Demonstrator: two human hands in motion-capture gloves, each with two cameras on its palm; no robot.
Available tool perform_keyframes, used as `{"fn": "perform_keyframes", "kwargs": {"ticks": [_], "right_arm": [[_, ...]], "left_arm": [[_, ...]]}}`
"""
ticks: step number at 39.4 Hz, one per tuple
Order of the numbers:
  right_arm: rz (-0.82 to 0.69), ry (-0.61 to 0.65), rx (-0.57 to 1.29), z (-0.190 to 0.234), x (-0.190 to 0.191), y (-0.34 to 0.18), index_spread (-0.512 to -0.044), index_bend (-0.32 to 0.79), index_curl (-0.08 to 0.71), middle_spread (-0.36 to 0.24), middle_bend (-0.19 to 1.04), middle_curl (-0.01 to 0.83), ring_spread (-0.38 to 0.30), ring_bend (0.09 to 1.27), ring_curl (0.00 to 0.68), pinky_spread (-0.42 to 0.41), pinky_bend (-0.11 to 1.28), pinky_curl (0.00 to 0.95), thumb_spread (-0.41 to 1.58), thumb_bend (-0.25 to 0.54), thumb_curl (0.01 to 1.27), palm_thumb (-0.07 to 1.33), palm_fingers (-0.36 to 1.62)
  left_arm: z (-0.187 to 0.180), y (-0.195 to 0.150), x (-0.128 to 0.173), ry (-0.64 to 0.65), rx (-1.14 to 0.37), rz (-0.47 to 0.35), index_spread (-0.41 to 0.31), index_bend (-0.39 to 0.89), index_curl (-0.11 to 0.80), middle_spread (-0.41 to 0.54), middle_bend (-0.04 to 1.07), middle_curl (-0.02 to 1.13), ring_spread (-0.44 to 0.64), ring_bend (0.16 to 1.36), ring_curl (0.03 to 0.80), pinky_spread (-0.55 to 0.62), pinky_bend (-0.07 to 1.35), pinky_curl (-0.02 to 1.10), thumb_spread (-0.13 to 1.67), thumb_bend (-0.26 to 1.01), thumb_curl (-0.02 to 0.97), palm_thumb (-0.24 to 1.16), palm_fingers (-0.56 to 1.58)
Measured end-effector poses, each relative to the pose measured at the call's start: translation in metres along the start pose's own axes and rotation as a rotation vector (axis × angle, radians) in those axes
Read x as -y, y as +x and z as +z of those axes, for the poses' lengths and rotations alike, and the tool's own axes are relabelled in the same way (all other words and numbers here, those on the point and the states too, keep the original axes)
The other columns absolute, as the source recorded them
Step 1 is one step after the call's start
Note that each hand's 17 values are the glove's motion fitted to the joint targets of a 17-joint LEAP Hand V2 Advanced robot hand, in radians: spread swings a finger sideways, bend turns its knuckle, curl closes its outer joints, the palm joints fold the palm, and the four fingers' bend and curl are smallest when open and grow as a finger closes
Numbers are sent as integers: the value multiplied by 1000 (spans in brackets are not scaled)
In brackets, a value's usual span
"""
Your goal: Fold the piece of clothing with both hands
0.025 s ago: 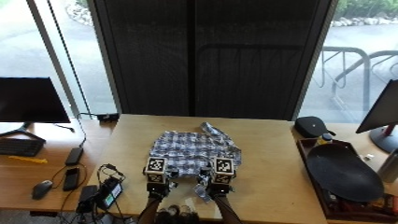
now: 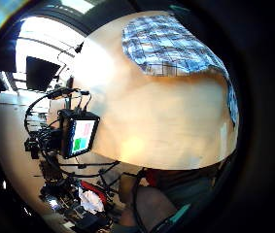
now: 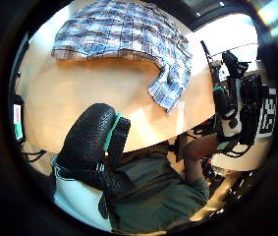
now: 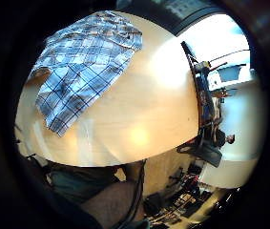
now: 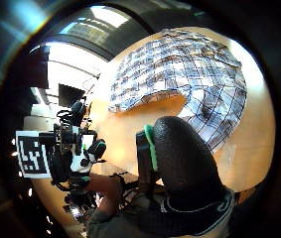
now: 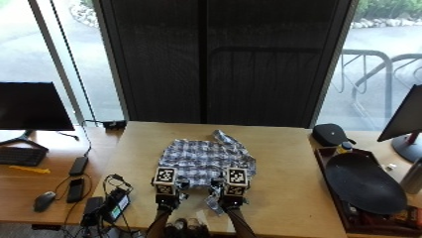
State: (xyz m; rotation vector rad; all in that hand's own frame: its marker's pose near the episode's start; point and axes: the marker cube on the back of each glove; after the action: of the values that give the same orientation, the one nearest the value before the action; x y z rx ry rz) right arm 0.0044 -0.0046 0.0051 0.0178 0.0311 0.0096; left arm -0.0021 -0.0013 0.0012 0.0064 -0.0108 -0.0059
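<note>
Checked blue-and-white shirt [image 6: 206, 161] lies rumpled mid-table [image 6: 290, 173], no neat fold made yet, so the task looks barely begun. Left hand [image 6: 166, 191] and right hand [image 6: 231, 191] hover at its near edge; whether their fingers grip cloth I cannot tell

Outside view overhead-behind; palm views close above table [image 6: 284, 163], all sharing shirt [image 6: 204, 158], seemingly.
</note>
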Motion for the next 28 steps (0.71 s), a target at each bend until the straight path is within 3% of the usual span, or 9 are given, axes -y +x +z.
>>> {"fn": "perform_keyframes", "kwargs": {"ticks": [4, 10, 18, 28], "right_arm": [[-3, 39, 8, -3, 1, -2, -279, 194, 121, -21, 165, 71, 81, 230, 78, 185, 485, 168, 729, 143, 86, 235, 287], [1, 59, 15, -14, -3, -4, -344, 182, 176, -24, 167, 111, 106, 244, 118, 227, 503, 216, 974, 113, 125, 222, 263], [1, 49, 7, -11, 0, -1, -379, 175, 223, -26, 171, 157, 121, 253, 150, 246, 509, 250, 1133, 79, 169, 226, 243], [-15, 42, 23, -7, 0, -1, -393, 170, 261, -27, 167, 195, 125, 262, 182, 252, 524, 282, 1190, 5, 201, 185, 229]], "left_arm": [[-5, 1, -4, 5, -4, 3, -72, 161, 94, 25, 232, 134, 173, 448, 143, 233, 305, 87, 677, 80, 85, 172, 390], [3, 2, 5, 43, -21, 28, -89, 160, 146, 33, 223, 193, 227, 471, 185, 309, 319, 125, 878, 53, 131, 180, 361], [0, 6, -2, -2, -19, 39, -99, 157, 198, 37, 215, 246, 260, 480, 209, 361, 327, 156, 1002, 12, 181, 188, 338], [-7, 8, -8, -20, -3, 23, -103, 156, 247, 42, 206, 295, 275, 489, 232, 388, 330, 188, 1059, -18, 224, 199, 321]]}}
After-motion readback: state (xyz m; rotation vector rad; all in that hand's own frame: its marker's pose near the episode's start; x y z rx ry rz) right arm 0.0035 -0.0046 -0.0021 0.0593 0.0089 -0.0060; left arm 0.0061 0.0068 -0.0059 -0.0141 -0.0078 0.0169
